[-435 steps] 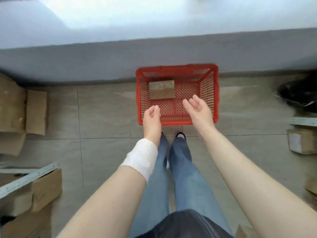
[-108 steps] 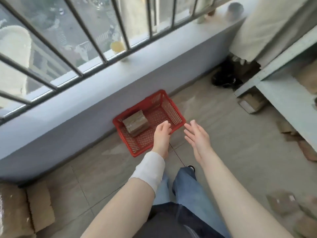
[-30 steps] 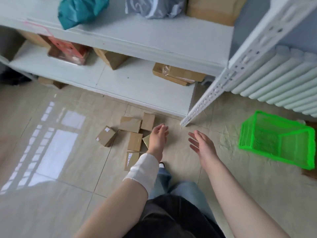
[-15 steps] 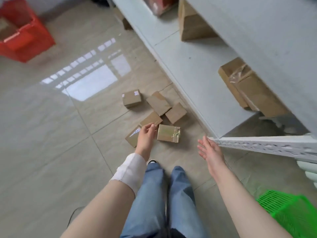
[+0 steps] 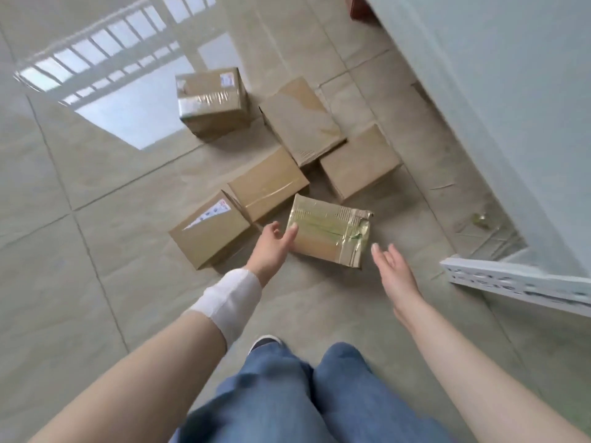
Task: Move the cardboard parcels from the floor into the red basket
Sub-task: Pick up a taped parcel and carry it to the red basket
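Observation:
Several brown cardboard parcels lie in a cluster on the tiled floor. The nearest, a taped parcel [image 5: 329, 231] with torn greenish tape, lies flat between my hands. My left hand [image 5: 271, 246], white bandage on the wrist, is open with its fingertips at that parcel's left edge. My right hand [image 5: 391, 270] is open, a little to the right of the parcel and apart from it. A parcel with a white label [image 5: 209, 228] lies left of my left hand. Another taped parcel [image 5: 211, 102] sits farthest away. The red basket is out of view.
A white metal shelf unit runs along the right, its perforated post [image 5: 511, 282] jutting toward me near my right hand. The glossy tiles [image 5: 96, 282] on the left reflect a barred window. My legs in blue jeans [image 5: 303, 394] are at the bottom.
The view has closed in on the parcels. Both hands have reached down toward the taped parcel, the left now at its edge. The red and green baskets have left the view.

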{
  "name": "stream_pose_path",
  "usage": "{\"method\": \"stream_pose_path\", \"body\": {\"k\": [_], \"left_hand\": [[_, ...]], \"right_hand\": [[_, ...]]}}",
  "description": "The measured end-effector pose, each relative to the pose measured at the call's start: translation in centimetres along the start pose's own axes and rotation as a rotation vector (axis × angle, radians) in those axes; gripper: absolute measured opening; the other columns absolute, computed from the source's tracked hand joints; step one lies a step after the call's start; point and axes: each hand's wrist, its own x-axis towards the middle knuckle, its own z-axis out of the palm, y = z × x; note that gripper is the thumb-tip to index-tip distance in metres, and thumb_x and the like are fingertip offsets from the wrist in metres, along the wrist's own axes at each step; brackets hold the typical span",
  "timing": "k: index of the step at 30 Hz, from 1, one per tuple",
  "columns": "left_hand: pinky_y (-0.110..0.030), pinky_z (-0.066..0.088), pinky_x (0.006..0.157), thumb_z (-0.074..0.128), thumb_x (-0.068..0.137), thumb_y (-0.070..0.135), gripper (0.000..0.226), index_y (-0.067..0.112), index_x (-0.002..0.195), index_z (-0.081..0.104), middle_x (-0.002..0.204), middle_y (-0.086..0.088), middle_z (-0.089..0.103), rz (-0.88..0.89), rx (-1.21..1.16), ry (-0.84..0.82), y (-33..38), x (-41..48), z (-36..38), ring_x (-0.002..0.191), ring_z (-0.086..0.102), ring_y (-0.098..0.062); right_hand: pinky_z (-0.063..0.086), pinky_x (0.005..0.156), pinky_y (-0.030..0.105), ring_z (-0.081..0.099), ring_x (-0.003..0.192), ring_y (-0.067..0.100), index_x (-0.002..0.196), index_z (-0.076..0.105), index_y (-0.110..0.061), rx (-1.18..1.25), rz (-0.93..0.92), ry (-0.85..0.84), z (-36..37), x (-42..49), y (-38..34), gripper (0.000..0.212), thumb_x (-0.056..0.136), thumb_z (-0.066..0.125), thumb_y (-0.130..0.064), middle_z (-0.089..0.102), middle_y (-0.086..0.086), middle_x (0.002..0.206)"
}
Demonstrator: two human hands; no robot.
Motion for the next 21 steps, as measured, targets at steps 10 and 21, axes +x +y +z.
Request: {"method": "stream_pose_path", "body": {"k": [10, 21], "left_hand": [[-0.035, 0.046, 0.103, 0.053, 0.079, 0.061, 0.068, 0.014, 0.128, 0.052, 0.124, 0.000, 0.063, 0.151, -0.184, -0.066, -5.6, 11.2, 3.8, 0.111, 0.061, -0.015], [-0.009, 0.050, 0.082, 0.044, 0.096, 0.033, 0.024, 0.023, 0.117, 0.050, 0.107, 0.011, 0.063, 0.183, -0.280, -0.140, -4.4, 6.7, 4.5, 0.093, 0.060, 0.001]], "right_hand": [[0.045, 0.089, 0.014, 0.056, 0.107, 0.005, 0.136, 0.043, -0.016, 0.184, -0.139, -0.007, 3.8, 11.4, 5.6, 0.048, 0.093, 0.048, -0.036, 0.056, -0.004, 0.127], [0.043, 0.093, 0.027, 0.053, 0.113, 0.013, 0.136, 0.041, -0.018, 0.212, -0.159, 0.038, 2.5, 7.0, 3.7, 0.043, 0.095, 0.043, -0.032, 0.055, -0.003, 0.124]]}}
